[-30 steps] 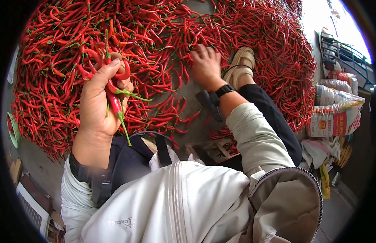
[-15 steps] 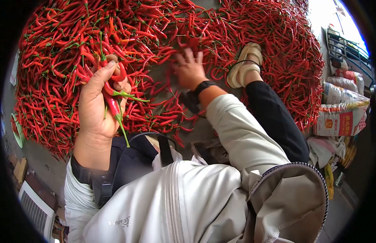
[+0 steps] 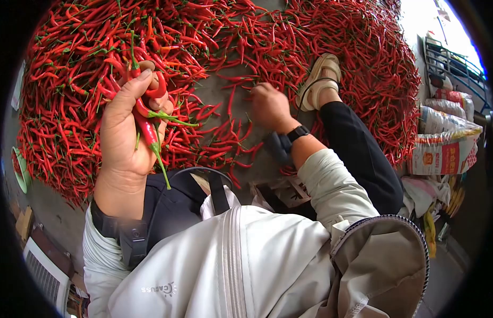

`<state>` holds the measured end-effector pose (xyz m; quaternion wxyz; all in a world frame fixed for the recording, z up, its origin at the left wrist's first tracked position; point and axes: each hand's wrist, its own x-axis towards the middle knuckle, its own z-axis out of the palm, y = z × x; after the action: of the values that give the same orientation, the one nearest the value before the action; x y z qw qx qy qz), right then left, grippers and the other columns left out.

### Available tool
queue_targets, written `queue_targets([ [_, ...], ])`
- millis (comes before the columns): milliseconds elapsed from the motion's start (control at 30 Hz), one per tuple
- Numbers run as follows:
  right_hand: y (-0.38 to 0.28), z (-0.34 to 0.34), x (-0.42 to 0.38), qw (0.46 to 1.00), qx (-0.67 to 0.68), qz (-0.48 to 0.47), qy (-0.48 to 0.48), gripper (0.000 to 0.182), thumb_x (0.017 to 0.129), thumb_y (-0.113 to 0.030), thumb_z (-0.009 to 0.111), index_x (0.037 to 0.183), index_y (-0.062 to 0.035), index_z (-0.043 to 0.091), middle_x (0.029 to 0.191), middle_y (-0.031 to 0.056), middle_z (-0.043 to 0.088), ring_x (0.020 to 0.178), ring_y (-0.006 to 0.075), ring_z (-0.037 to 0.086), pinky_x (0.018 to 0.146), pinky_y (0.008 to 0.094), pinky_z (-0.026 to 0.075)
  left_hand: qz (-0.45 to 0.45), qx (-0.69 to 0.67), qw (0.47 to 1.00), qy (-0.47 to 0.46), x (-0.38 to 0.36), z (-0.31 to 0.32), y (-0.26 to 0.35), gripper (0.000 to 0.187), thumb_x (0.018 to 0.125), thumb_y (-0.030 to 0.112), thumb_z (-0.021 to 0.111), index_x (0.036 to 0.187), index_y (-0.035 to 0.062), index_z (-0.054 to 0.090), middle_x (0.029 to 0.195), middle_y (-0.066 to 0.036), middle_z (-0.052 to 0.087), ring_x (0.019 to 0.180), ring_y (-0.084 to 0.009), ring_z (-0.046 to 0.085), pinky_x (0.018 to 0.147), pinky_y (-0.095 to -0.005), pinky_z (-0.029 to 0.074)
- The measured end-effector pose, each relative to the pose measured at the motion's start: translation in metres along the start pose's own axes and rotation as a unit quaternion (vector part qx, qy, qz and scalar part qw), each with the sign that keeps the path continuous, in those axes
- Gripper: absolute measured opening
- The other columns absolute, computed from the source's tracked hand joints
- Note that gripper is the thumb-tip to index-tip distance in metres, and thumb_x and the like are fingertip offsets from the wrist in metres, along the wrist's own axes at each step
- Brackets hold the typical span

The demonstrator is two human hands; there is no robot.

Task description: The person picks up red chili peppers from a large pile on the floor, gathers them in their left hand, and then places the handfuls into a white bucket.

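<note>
Several red chili peppers [image 3: 147, 131] with green stems are gripped in my left hand [image 3: 124, 124], thumb pressed over them, above the big pile of red chilies [image 3: 71, 111] at the left. My right hand [image 3: 271, 107] is low over the grey floor, beside scattered chilies [image 3: 225, 143] and left of the sandal. Its fingers are curled in and blurred, and whatever they hold, if anything, is hidden. A dark band circles the right wrist.
Another spread of red chilies [image 3: 373, 79] covers the right side. A foot in a beige sandal [image 3: 320, 82] stands at its edge. Printed sacks [image 3: 442, 153] lie at the far right. A green-rimmed container [image 3: 22, 170] is at the far left.
My right hand has moved right and slightly down, away from the middle chilies, and its spread fingers have curled in. My left hand still holds its chilies in nearly the same place.
</note>
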<state>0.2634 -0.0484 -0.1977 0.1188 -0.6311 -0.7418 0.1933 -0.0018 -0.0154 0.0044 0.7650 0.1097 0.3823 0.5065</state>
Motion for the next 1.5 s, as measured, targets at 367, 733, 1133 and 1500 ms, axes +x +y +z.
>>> queue_targets([
  [367,0.084,-0.023,0.048,0.941,-0.144,0.285,-0.112,0.031,0.078,-0.027,0.049,0.105,-0.0161,0.057,0.109,0.0094,0.059,0.111,0.0306,0.048,0.09,0.046,0.036,-0.001,0.014,1.0,0.021,0.008,-0.005,-0.007,0.022,0.081,0.01,0.059,0.1,0.0017,0.054,0.074,-0.002,0.058,0.059,-0.0087,0.051,0.058,-0.0237,0.04],
  [733,0.06,-0.008,0.008,0.905,0.178,0.353,0.157,0.033,0.077,-0.037,0.063,0.084,-0.0048,0.067,0.063,0.0086,0.063,0.056,0.0182,0.058,0.054,0.0305,0.044,0.001,0.057,0.997,0.054,0.011,-0.004,-0.015,0.01,0.078,0.011,0.065,0.087,0.0061,0.06,0.07,0.0,0.058,0.059,-0.0079,0.053,0.054,-0.0217,0.042],
  [1133,-0.148,-0.068,0.011,0.68,0.72,0.12,-0.068,0.019,0.086,-0.013,0.056,0.097,0.0027,0.06,0.071,0.0018,0.059,0.06,0.0069,0.053,0.054,0.0216,0.045,0.027,0.187,0.979,0.074,0.012,0.0,-0.021,0.019,0.074,0.005,0.07,0.09,0.0064,0.061,0.08,0.0,0.06,0.067,-0.0084,0.056,0.059,-0.0199,0.044],
  [1500,-0.094,-0.018,0.024,0.957,0.27,-0.013,-0.105,0.023,0.079,-0.019,0.06,0.094,-0.0014,0.062,0.084,0.0106,0.061,0.082,0.026,0.057,0.073,0.0332,0.046,0.067,0.119,0.989,0.061,0.001,-0.003,-0.004,0.011,0.08,0.011,0.063,0.088,0.0082,0.057,0.078,-0.001,0.057,0.068,-0.0095,0.055,0.059,-0.0221,0.045],
])
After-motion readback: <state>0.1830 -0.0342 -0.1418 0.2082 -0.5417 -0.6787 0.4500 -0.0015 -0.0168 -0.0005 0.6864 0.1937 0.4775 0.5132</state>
